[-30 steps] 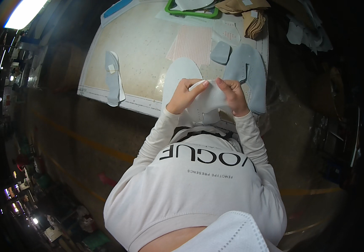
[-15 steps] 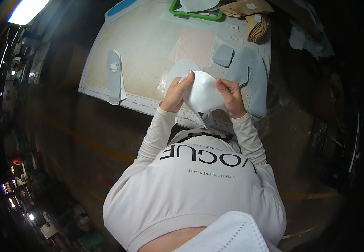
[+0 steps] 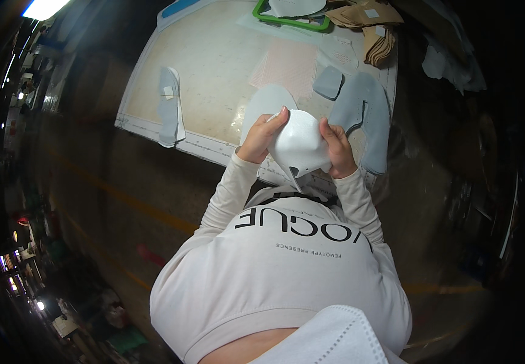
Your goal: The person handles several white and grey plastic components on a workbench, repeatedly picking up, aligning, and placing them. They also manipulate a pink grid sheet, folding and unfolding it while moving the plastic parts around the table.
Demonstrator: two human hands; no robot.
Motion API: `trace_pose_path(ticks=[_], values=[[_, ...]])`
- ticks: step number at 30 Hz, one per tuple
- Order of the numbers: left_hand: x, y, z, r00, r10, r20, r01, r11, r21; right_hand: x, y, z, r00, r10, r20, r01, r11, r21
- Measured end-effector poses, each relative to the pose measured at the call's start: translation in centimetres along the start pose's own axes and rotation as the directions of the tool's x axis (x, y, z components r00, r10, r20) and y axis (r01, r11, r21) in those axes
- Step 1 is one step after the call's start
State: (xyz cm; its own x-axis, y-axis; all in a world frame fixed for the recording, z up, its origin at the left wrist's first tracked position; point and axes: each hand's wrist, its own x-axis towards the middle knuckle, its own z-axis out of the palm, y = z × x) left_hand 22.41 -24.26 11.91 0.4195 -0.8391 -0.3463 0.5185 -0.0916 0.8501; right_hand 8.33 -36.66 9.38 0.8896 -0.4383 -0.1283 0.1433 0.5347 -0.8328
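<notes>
A white shoe-upper piece (image 3: 300, 141) is held up between my two hands at the table's near edge, bent into a rounded dome. My left hand (image 3: 262, 139) pinches its left side, thumb on top. On the opposite side, my right hand (image 3: 339, 150) grips the edge with its thumb up and the other fingers mostly hidden. A dark opening shows at the piece's lower edge. Just beyond it lies a pale oval piece (image 3: 265, 102), partly covered by my left hand. Grey U-shaped upper pieces (image 3: 373, 112) lie in a stack right of my right hand.
Beyond my hands are pink-lined sheets (image 3: 283, 64) and small grey pieces (image 3: 328, 82). A tied bundle of grey and white pieces (image 3: 169, 118) lies at the table's (image 3: 214, 73) left. A green-rimmed tray (image 3: 302, 24) and brown cut pieces (image 3: 379, 50) are at the back.
The white shoe-upper piece is bent into a rounder dome, its lower right part curled in more. Both hands keep their grip. The whole view has shifted slightly.
</notes>
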Motion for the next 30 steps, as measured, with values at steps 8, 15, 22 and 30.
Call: trace_pose_path(ticks=[8,15,22,30], values=[[0.0,0.4,-0.9,0.992,-0.008,0.127,0.014,0.999,-0.044,0.7,0.6,0.6,0.998,0.055,0.025,-0.057,0.995,0.088],[-0.8,1.2,-1.0,0.983,0.139,0.120,-0.167,0.949,0.268,2.3,-0.7,-0.4,0.995,0.023,0.099,-0.008,0.989,-0.151],[-0.7,1.2,-1.4,0.986,0.116,-0.118,-0.118,0.993,-0.015,2.0,-0.2,0.0,0.982,-0.133,0.136,0.168,0.943,-0.287],[-1.2,0.9,-2.1,0.988,0.066,-0.137,-0.080,0.992,-0.096,1.9,0.5,0.1,0.988,-0.068,0.136,0.086,0.988,-0.131]])
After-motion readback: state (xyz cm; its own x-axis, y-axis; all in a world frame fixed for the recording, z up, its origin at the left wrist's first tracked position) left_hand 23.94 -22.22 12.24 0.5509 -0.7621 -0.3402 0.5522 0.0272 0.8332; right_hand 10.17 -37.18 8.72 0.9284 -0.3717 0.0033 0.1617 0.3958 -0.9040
